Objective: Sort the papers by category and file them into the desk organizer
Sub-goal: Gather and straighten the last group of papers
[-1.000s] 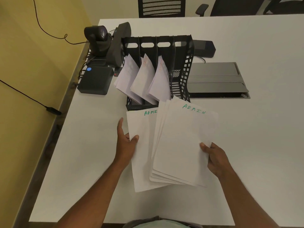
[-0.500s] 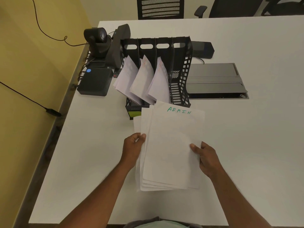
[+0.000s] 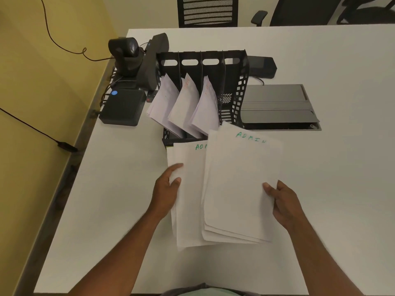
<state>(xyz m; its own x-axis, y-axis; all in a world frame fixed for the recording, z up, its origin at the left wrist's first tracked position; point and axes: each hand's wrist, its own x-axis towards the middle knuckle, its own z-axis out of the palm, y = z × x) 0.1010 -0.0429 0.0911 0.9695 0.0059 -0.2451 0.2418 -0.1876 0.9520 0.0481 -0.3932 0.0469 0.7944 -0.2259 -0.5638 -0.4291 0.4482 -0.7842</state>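
A stack of white sheets headed ADMIN in green (image 3: 239, 184) is held over the white desk (image 3: 342, 178) by my right hand (image 3: 282, 201), which grips its right edge. My left hand (image 3: 166, 189) holds the left edge of a second ADMIN sheet or small bundle (image 3: 188, 199), partly tucked under the right stack. The black desk organizer (image 3: 239, 90) stands just beyond the papers. Its three left slots hold leaning bundles of paper (image 3: 186, 107); the rightmost slot shows no paper.
A black camera (image 3: 126, 52), a speaker bar and a small black box (image 3: 123, 107) sit left of the organizer, with cables along the desk's left edge. A grey cable hatch (image 3: 277, 105) lies to its right. Black chairs stand behind the desk.
The papers, gathered together half a second ago, have spread apart again: the right stack shifted right and away, and the left sheet shows its heading once more.
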